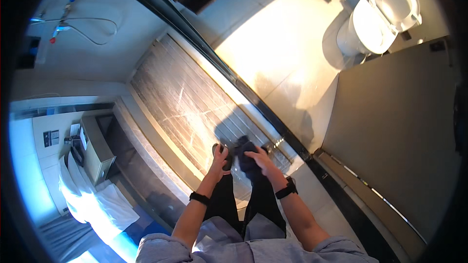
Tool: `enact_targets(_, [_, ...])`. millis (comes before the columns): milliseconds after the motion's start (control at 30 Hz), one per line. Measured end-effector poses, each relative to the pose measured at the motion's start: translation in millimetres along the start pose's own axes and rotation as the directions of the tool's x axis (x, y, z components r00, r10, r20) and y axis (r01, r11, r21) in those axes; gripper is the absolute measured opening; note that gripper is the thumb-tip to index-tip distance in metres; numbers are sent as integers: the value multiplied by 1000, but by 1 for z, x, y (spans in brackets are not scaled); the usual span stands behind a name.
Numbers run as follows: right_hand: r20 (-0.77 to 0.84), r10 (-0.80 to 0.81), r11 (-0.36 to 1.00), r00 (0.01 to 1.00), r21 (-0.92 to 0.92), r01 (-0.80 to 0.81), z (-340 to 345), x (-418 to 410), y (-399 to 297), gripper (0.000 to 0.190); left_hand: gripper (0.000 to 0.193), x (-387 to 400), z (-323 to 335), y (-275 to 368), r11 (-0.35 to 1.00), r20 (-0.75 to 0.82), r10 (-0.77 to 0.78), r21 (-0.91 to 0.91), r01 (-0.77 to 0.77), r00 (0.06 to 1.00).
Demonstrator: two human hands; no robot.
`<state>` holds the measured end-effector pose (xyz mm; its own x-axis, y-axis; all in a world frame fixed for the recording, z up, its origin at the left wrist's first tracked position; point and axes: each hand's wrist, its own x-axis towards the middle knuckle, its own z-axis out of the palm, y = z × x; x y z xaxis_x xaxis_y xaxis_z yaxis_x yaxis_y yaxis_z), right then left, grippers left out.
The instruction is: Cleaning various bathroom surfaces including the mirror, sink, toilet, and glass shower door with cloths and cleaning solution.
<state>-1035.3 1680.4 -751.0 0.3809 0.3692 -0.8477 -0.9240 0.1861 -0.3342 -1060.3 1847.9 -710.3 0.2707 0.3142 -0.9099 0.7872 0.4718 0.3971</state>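
Observation:
My right hand (260, 159) grips a dark, bunched cloth (245, 153) in front of my right leg, low over the shower floor. My left hand (219, 161) hangs just in front of my left leg and dark shoe (229, 160). Its fingers are slightly apart and I see nothing held in them. Below both hands lies the grooved grey marble shower floor (182, 95), with pale veins and a shadow cast on it. Black bands (287, 188) circle both wrists. Whatever lies beneath the cloth is hidden.
A dark-framed glass partition (252, 93) runs along the right side of the shower floor. Beyond it stand a white toilet (369, 25) and a brown door panel (395, 117). A shower mixer with hose (62, 28) hangs at left. A bed (106, 204) shows past a marble ledge (157, 159).

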Motion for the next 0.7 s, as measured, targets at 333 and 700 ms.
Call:
enact_targets(333, [-284,-275,960,919,-125,249,138,-57,-113,40,38,-20,-35,110,918,290,191,-390,-66,938])
enact_targets(700, [725,-602,-761,-334,-393,516,473,-96,-302,36,39,38,-189,206,544,531,366,-789,287,764])
